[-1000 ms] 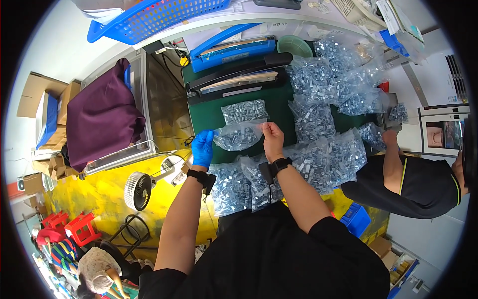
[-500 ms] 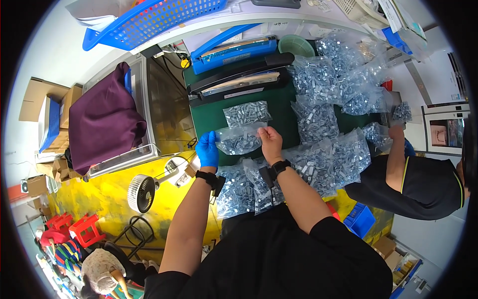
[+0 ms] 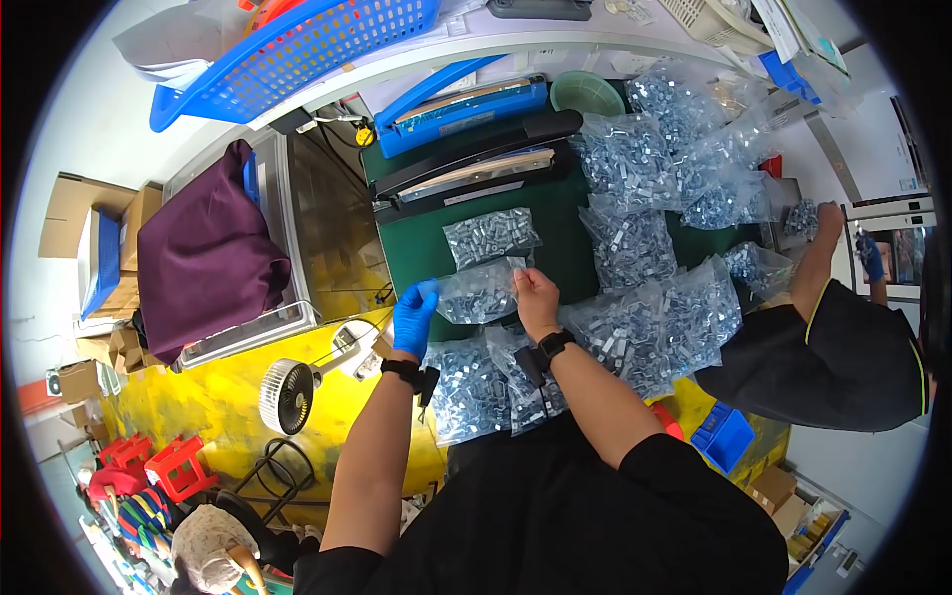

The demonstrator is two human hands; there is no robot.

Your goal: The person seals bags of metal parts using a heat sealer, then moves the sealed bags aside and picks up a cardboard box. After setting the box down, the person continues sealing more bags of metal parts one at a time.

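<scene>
A clear plastic bag of small metal parts (image 3: 480, 295) is stretched between my two hands above the green tabletop (image 3: 555, 233). My left hand (image 3: 415, 309), in a blue glove, pinches its left upper corner. Bare and closed on the opposite upper corner is my right hand (image 3: 536, 300). Just beyond lies a second, flat bag of metal parts (image 3: 491, 236). A black long-armed bag sealer (image 3: 476, 169) stands behind it, with a blue bag sealer (image 3: 461, 117) farther back. Closer to me, filled bags (image 3: 468, 392) lie along the table's front edge.
More bags of metal parts (image 3: 635, 164) are heaped at the right, near a green bowl (image 3: 589, 94). A co-worker (image 3: 813, 347) stands at the right end. To the left are a fan (image 3: 288, 397) and a machine under a purple cloth (image 3: 210, 248). A blue basket (image 3: 307, 55) sits on the shelf.
The bag in my hands has tilted and come slightly nearer to me, its contents gathered more evenly. At the right, the co-worker's arm has lifted and a blue-gloved hand has come into view.
</scene>
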